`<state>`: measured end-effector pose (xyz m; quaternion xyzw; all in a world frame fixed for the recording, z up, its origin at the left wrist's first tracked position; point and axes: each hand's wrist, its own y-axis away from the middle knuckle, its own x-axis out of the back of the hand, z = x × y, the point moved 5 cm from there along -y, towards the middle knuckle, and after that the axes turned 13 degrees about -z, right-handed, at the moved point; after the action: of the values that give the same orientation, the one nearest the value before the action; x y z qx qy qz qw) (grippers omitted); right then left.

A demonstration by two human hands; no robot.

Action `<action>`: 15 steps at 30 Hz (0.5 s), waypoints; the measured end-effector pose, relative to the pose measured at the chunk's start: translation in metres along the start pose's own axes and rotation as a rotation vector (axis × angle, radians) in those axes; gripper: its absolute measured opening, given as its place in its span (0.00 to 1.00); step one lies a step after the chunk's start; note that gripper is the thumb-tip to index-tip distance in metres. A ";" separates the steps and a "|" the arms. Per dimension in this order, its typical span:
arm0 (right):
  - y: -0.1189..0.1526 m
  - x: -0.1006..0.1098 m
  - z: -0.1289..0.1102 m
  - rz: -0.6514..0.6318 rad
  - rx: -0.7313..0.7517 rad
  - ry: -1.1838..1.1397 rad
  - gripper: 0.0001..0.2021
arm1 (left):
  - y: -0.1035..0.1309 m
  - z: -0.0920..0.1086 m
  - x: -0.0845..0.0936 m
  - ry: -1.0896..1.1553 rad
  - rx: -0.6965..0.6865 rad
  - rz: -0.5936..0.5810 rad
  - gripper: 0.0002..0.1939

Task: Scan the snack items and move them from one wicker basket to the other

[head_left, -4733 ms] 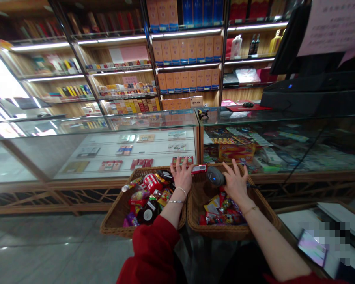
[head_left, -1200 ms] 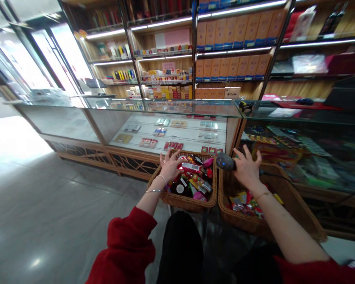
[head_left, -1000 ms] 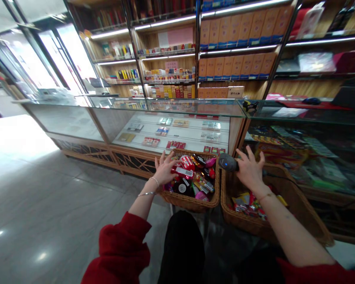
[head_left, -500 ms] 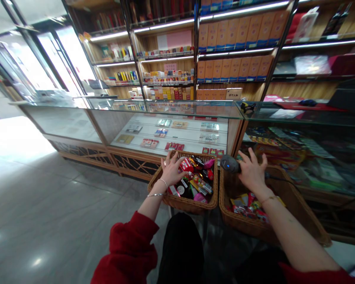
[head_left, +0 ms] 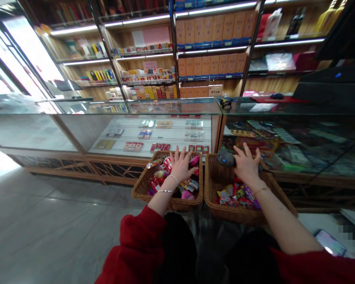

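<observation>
We record wooden shelving [head_left: 213, 50] across the back, with rows of tan boxes, and before it a glass-topped counter [head_left: 112, 158] with flat packs behind its glass. A dark monitor [head_left: 340, 35] stands at the upper right. Two wicker baskets sit side by side against the near side of the counter. The right basket [head_left: 233, 215] holds a yellow packet [head_left: 225, 192] and purple packets [head_left: 250, 195]; the left basket [head_left: 185, 203] is more heavily filled, with a striped tub [head_left: 167, 162] and a pink packet [head_left: 188, 195].

We find the left hand [head_left: 181, 167] palm down over the left basket, open, fingers spread and pointing toward the counter; whether it touches the goods beneath we cannot fairly say, the hand itself blocking our view. The right hand [head_left: 247, 167] grips the grey scanner [head_left: 225, 158] at its thumb side, other fingers spread. The scanner is above the back left part of the right basket; its head points left, and its long axis runs nearly side to side, dipping slightly toward the hand. A phone [head_left: 330, 242] lies at the lower right.

Against the previous frame, we note the left hand has moved from the left side of its basket to over the middle and back. The view has turned right, bringing in the monitor and more of the phone. The scanner's heading is unchanged.
</observation>
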<state>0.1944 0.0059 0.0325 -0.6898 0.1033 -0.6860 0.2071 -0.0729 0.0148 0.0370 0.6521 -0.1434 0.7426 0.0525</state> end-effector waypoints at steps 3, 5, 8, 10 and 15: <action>0.005 -0.002 0.013 -0.007 -0.027 0.011 0.17 | -0.010 0.024 -0.002 -0.004 -0.066 -0.014 0.43; 0.008 -0.002 0.022 -0.015 -0.040 0.022 0.17 | -0.018 0.039 -0.005 -0.013 -0.109 -0.027 0.44; 0.012 -0.003 0.035 -0.028 -0.068 0.034 0.16 | -0.028 0.059 -0.011 -0.032 -0.158 -0.048 0.46; 0.016 -0.003 0.045 -0.033 -0.089 0.041 0.15 | -0.034 0.073 -0.015 -0.044 -0.194 -0.060 0.46; 0.028 -0.006 0.067 -0.046 -0.146 0.072 0.15 | -0.045 0.107 -0.025 -0.076 -0.277 -0.076 0.46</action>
<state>0.2643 -0.0066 0.0167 -0.6802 0.1445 -0.7055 0.1366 0.0446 0.0305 0.0305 0.6712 -0.2217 0.6880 0.1644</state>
